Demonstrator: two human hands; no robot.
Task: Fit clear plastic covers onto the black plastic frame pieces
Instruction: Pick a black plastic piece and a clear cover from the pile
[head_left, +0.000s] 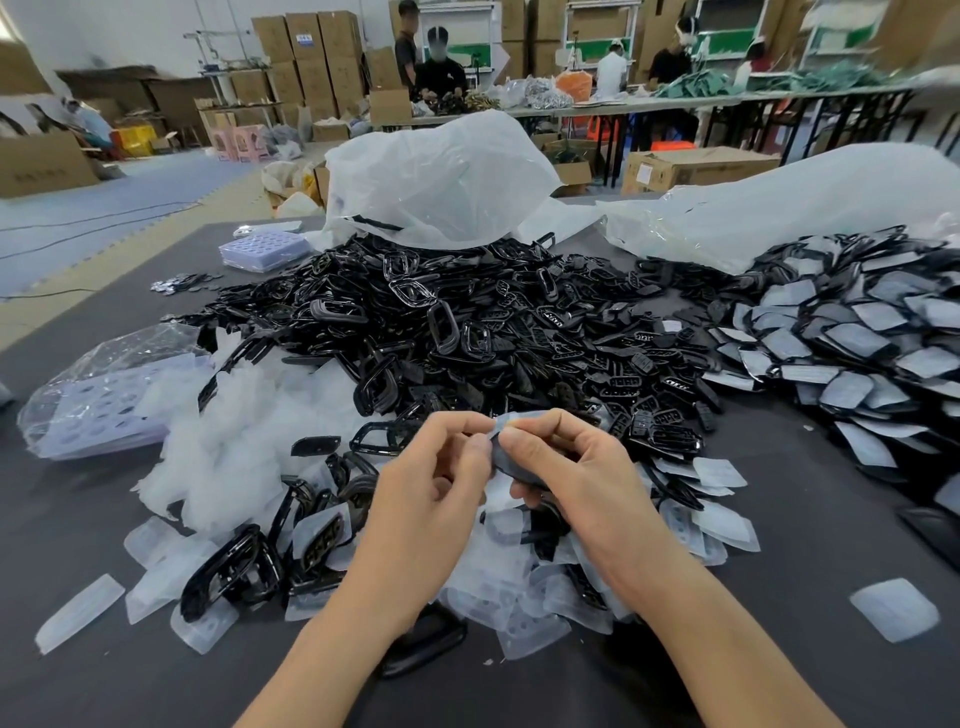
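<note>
Over the dark matte desk (810, 525), before a heap of glossy black frames (467, 322), both hands were raised and met. Left hand (431, 493) fingers pinched the thin, translucent clear cover (522, 417). Right hand (576, 467) fingers curled round a curved black frame piece (511, 465) just under that cover. Frosted flat covers (519, 608) lay below.

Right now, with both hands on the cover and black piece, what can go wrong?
The left hand only pinches the clear cover over the black frame piece in the right hand, so it may slip or seat crooked. If dropped, it could get lost among the loose covers below.
</note>
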